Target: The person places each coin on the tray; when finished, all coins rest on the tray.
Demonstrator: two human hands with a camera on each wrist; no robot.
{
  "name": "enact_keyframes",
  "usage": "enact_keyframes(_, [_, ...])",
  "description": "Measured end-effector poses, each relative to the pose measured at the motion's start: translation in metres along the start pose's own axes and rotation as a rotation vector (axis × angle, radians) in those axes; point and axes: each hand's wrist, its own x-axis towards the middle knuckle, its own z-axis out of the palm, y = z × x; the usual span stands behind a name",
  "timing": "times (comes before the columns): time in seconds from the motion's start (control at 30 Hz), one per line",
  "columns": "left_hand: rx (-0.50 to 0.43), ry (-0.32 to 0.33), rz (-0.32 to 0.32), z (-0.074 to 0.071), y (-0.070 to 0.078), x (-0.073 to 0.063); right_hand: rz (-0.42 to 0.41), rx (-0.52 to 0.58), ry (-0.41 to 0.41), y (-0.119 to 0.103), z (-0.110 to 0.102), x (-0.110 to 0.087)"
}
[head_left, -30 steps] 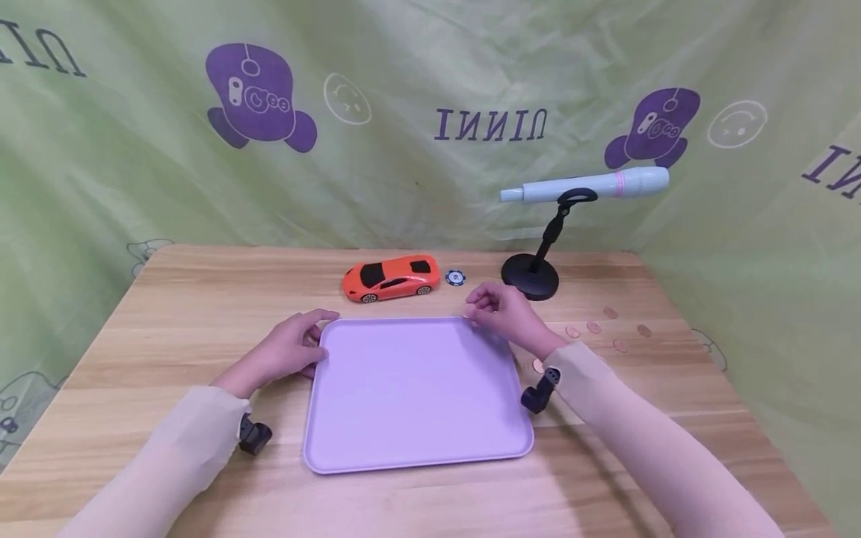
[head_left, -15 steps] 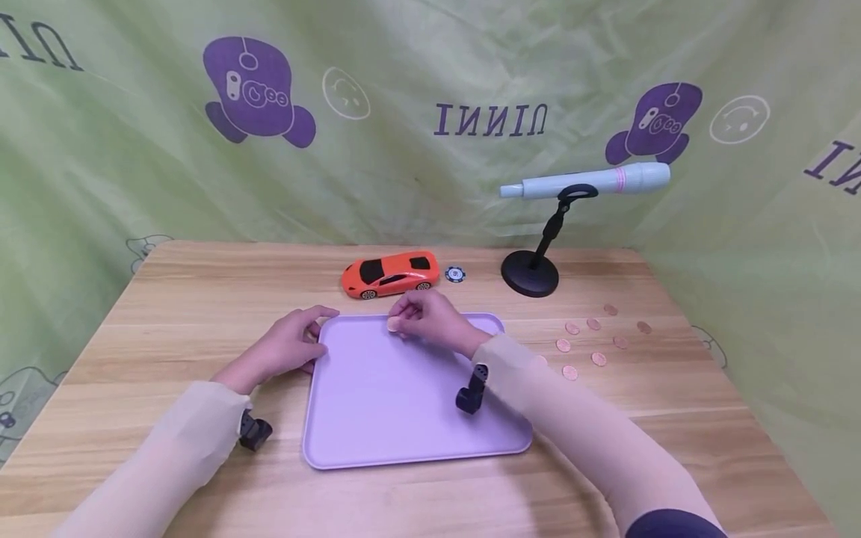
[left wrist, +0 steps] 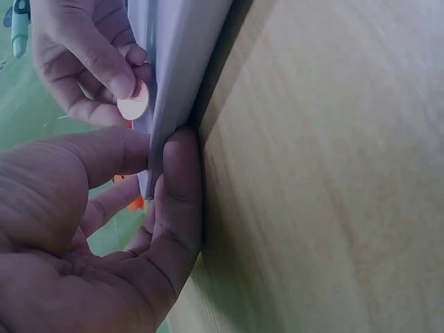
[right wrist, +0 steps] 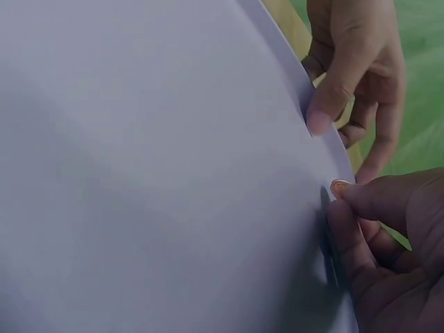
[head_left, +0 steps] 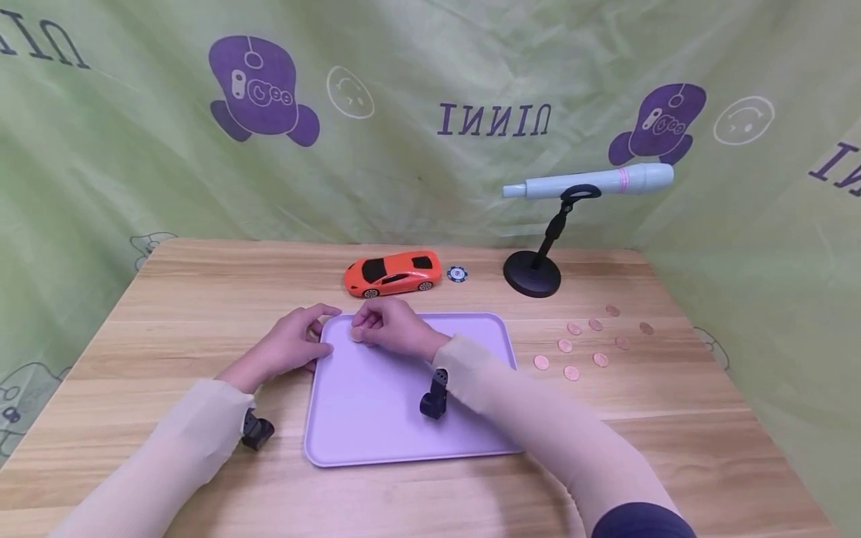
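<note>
A copper-coloured coin (left wrist: pixel 134 104) is pinched between the thumb and forefinger of my right hand (head_left: pixel 390 326). In the head view this coin sits just above the far left corner of the light purple tray (head_left: pixel 410 403). My left hand (head_left: pixel 291 342) grips the tray's left edge near that corner. Its thumb lies on the rim, and the left wrist view has a finger (left wrist: pixel 182 166) under the edge. Right of the tray, several similar coins (head_left: pixel 571 373) lie scattered flat on the wooden table (head_left: pixel 639 426).
Behind the tray stands an orange toy car (head_left: pixel 393 274), with a blue and white poker chip (head_left: pixel 457 274) beside it. A light blue microphone (head_left: pixel 599 182) rests on a black stand (head_left: pixel 532 274) at the back right. Green printed cloth (head_left: pixel 403 179) hangs behind the table.
My right hand has moved left across the tray, from its far right corner to its far left corner, carrying the coin. The left hand has stayed at the tray's edge.
</note>
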Motion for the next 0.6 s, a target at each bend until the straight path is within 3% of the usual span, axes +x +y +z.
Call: enact_keyframes(0.6, [0.010,0.017,0.002,0.001,-0.002,-0.001,-0.036,-0.243,-0.001,-0.013,0.012,-0.001])
